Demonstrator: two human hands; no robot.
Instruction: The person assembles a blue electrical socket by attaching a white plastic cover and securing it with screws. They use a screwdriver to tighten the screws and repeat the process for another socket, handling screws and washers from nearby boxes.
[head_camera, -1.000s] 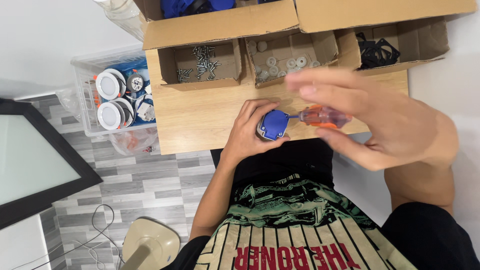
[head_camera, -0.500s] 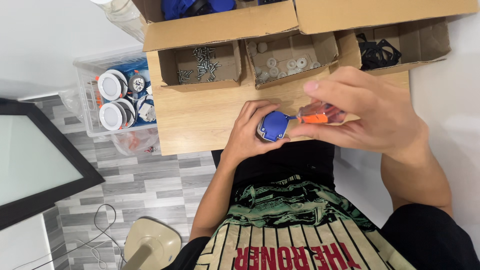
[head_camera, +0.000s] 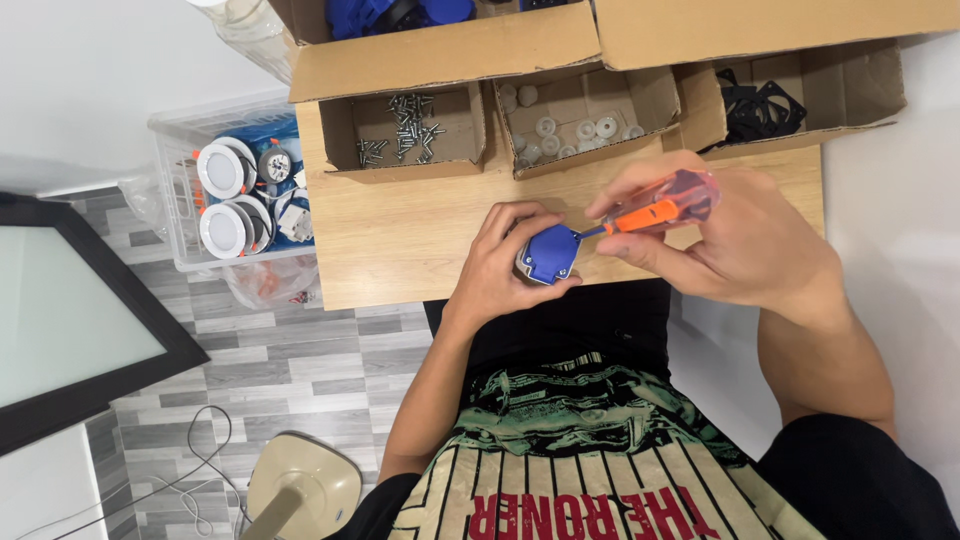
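Observation:
My left hand (head_camera: 503, 262) grips a small round blue part with a metal rim (head_camera: 547, 256) at the near edge of a wooden table (head_camera: 400, 240). My right hand (head_camera: 735, 240) holds a screwdriver with a clear orange handle (head_camera: 655, 208); its tip meets the top of the blue part. Both hands hover just above the table's front edge, over my lap.
Open cardboard boxes line the table's far side: one with screws (head_camera: 405, 130), one with white round pieces (head_camera: 570, 130), one with black parts (head_camera: 760, 105). A clear plastic bin (head_camera: 235, 195) with round white lamp parts stands at the left. A black-framed panel (head_camera: 70, 320) lies on the floor.
My right hand has swung the screwdriver's handle up and to the right, with the tip staying on the blue part. My left hand has kept its grip in place.

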